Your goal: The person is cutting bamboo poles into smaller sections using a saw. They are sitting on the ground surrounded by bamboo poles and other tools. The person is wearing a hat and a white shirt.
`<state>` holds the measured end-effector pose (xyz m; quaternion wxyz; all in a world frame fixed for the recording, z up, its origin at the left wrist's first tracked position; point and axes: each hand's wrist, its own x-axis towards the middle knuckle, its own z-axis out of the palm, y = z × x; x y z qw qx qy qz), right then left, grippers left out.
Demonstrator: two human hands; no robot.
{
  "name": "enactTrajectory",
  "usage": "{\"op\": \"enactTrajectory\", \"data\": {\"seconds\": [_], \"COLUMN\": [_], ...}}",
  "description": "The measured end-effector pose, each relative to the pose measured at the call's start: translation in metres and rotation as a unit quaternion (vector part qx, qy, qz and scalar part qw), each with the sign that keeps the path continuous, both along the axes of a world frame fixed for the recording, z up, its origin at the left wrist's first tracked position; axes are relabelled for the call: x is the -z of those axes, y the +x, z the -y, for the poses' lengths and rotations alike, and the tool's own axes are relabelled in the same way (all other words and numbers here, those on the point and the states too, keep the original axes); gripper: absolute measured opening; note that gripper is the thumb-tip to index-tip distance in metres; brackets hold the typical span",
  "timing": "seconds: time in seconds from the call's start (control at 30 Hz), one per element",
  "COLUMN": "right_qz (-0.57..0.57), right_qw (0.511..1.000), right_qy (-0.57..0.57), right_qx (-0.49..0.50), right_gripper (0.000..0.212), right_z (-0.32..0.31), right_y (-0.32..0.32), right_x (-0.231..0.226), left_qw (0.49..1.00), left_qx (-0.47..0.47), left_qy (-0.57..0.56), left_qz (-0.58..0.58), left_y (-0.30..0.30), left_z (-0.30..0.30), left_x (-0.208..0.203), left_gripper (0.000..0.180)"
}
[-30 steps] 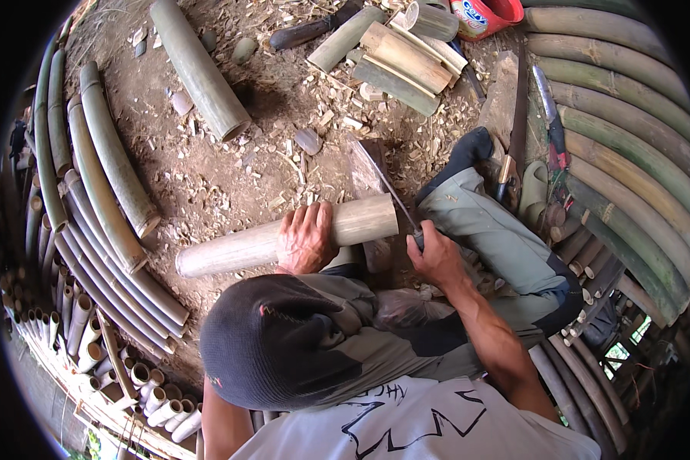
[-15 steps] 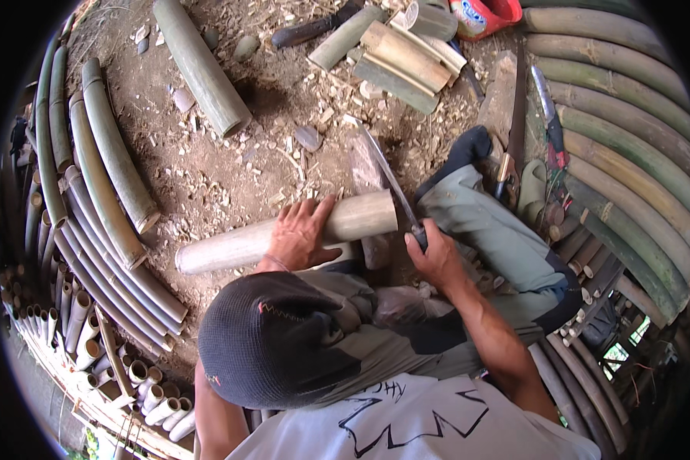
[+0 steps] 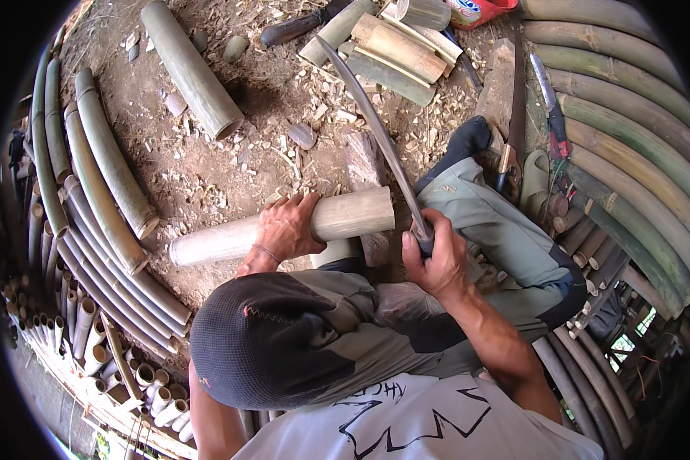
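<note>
Over the dirt floor (image 3: 207, 172), the left hand (image 3: 284, 228) curls round a bamboo tube (image 3: 353, 214) lying across a wooden block (image 3: 366, 162), having slid leftward, leaving more of the tube's right end bare beside the long blade (image 3: 378, 129) just raised in the closed right hand (image 3: 442, 257).

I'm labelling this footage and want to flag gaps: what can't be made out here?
Head view: the knife has its handle mostly covered by the right hand.
Head view: the bamboo tube has its underside turned away from the camera, and the left hand covers part of its top.
Head view: the red container is cut off by the top edge.
</note>
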<state>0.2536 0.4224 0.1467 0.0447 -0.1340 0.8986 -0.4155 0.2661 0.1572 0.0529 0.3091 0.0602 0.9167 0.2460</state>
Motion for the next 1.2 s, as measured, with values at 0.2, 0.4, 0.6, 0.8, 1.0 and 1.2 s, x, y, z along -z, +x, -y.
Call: {"op": "enactTrajectory", "data": {"seconds": [0.2,0.4,0.6,0.8,1.0,1.2], "right_qz": [0.188,0.038,0.168,0.086,0.102,0.139], "right_qw": [0.967,0.999,0.977,0.994,0.992,0.977], "right_qy": [0.17,-0.016,0.131,0.063,0.078,0.158], "right_qx": [-0.032,0.001,-0.009,-0.011,0.008,-0.036], "right_gripper": [0.032,0.036,0.032,0.035,0.034,0.033], "right_z": [-0.032,-0.007,-0.013,-0.016,-0.002,-0.034], "right_y": [-0.013,0.008,-0.003,0.009,-0.005,0.008], "right_x": [0.054,0.026,0.029,0.042,0.011,0.057], "left_qw": [0.999,0.999,1.0,0.999,0.999,0.998], "left_qx": [0.006,-0.016,-0.012,-0.021,-0.023,-0.021], "left_qy": [-0.009,-0.006,-0.008,-0.011,-0.011,-0.001], "left_qz": [-0.037,-0.034,-0.027,-0.035,-0.034,-0.06], "left_y": [0.0,0.007,0.006,0.007,0.008,0.009], "left_z": [-0.003,-0.002,-0.007,-0.004,-0.006,-0.004], "left_x": [0.003,-0.001,0.002,-0.003,0.002,0.0], "left_gripper": [0.08,0.081,0.082,0.08,0.079,0.082]}}
